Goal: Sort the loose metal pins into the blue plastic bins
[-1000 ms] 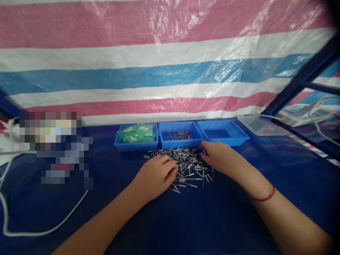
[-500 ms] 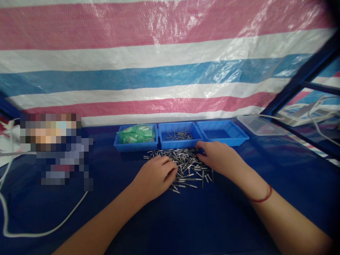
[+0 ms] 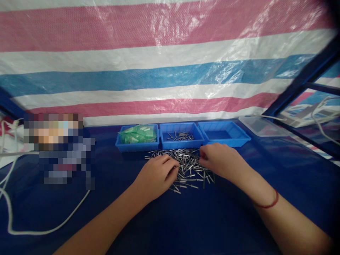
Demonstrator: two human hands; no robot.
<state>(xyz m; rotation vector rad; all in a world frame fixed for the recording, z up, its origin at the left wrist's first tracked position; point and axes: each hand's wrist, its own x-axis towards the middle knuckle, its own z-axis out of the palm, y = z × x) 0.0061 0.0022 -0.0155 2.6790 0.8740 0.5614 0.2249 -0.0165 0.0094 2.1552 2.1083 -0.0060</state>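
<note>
A loose pile of silver blind rivets [image 3: 189, 164] lies on the dark blue surface. My left hand [image 3: 159, 175] rests over the pile's left side with its fingers curled; what lies under them is hidden. At the pile's right edge, my right hand [image 3: 221, 160] has its fingertips drawn together, and whatever they grip does not show. Behind the pile stands a blue tray [image 3: 182, 144] with some rivets inside. To its left, another blue tray [image 3: 138, 147] holds a green plastic bag [image 3: 138, 134]. A third blue tray [image 3: 224, 134] on the right shows a bare floor.
A clear plastic lid [image 3: 261, 126] lies beyond the right tray. White cable [image 3: 50, 232] loops across the left side, near a pixelated patch. A striped plastic sheet [image 3: 164, 78] hangs behind, and a dark blue frame post [image 3: 297, 78] slants at the right.
My right hand's thumb and finger, apart before, have come together, and the hand has shifted slightly toward me. My left hand keeps its place on the pile. The view has moved a little.
</note>
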